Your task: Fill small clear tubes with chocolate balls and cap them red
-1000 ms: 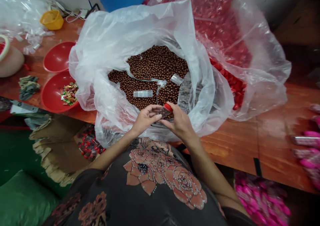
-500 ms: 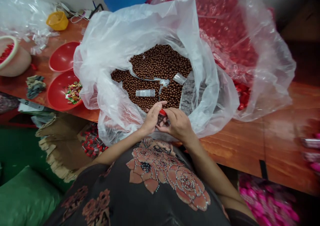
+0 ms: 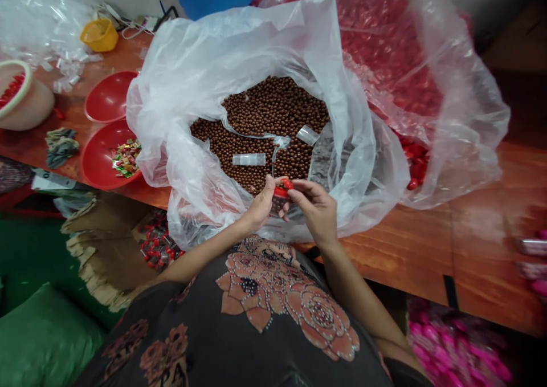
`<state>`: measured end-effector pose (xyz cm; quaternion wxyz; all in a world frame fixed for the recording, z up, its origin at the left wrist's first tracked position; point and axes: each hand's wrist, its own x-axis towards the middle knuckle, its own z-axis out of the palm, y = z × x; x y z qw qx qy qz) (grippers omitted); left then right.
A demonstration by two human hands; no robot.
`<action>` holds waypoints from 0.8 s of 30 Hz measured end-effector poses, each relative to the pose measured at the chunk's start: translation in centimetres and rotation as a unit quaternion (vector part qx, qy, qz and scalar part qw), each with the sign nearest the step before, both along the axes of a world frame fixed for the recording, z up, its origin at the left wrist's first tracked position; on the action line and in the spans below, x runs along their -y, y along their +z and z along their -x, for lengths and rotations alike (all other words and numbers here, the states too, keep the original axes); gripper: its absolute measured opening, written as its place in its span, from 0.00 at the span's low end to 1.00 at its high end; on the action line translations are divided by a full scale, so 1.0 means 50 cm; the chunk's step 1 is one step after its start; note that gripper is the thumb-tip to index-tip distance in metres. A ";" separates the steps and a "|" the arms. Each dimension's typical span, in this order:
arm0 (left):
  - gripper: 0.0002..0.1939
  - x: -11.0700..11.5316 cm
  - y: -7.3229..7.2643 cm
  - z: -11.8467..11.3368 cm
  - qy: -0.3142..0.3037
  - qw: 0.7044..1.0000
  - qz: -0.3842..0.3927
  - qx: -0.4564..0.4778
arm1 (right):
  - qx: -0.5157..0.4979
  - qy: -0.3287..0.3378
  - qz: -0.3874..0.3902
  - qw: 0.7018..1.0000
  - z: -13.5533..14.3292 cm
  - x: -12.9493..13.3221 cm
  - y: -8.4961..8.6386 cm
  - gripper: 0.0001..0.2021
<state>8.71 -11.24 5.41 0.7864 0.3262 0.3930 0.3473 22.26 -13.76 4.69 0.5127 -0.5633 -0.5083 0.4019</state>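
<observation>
My left hand (image 3: 261,206) is closed around a small clear container (image 3: 279,202) with a red rim, dark contents showing through its wall. At the container's top, my right hand (image 3: 315,204) pinches a red cap (image 3: 287,183), which looks tilted up from the rim. Both hands are over the near edge of a large clear plastic bag (image 3: 188,62). Inside the bag lie many brown chocolate balls (image 3: 273,108). Two clear plastic tubes rest on the balls, one tube (image 3: 248,159) in the middle and another tube (image 3: 307,135) to its right.
A second bag of red pieces (image 3: 384,51) stands at the back right. To the left are red bowls (image 3: 92,165), one with wrapped sweets (image 3: 127,159), and a white bucket (image 3: 32,105). Below the table edge, an open carton (image 3: 106,250) holds red-capped containers (image 3: 160,244).
My right hand has shifted slightly right and its fingers have drawn back to the container's top. The red cap now looks raised from the rim, where it sat flatter before.
</observation>
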 end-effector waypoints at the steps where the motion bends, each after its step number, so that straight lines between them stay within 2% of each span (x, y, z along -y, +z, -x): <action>1: 0.33 0.000 -0.001 -0.001 0.006 1.000 0.006 -0.003 | 0.064 0.034 -0.032 0.997 0.002 0.002 0.002 0.15; 4: 0.34 -0.003 -0.002 -0.002 0.016 0.999 0.037 -0.003 | 0.246 0.119 -0.140 0.952 0.000 0.006 0.005 0.27; 7: 0.29 -0.008 0.002 0.001 -0.004 0.998 0.063 0.012 | 0.348 0.146 -0.191 0.906 -0.004 0.007 0.006 0.35; 11: 0.24 -0.010 -0.002 0.007 -0.033 0.995 0.084 0.040 | 0.389 0.148 -0.229 0.880 -0.006 0.001 0.004 0.35; 17: 0.19 0.014 -0.024 0.011 -0.015 0.994 0.089 0.054 | 0.385 0.161 -0.289 0.862 0.005 -0.002 -0.021 0.33; 20: 0.20 0.014 -0.023 0.027 -0.008 0.999 0.032 0.000 | 0.386 0.161 -0.273 0.867 0.015 0.010 -0.023 0.33; 22: 0.19 -0.005 -0.020 0.055 -0.007 0.993 -0.063 -0.100 | 0.382 0.160 -0.237 0.879 0.003 0.018 -0.013 0.34; 24: 0.16 -0.038 -0.020 0.096 -0.006 0.950 -0.184 -0.252 | 0.353 0.105 -0.202 0.907 -0.039 0.017 -0.003 0.35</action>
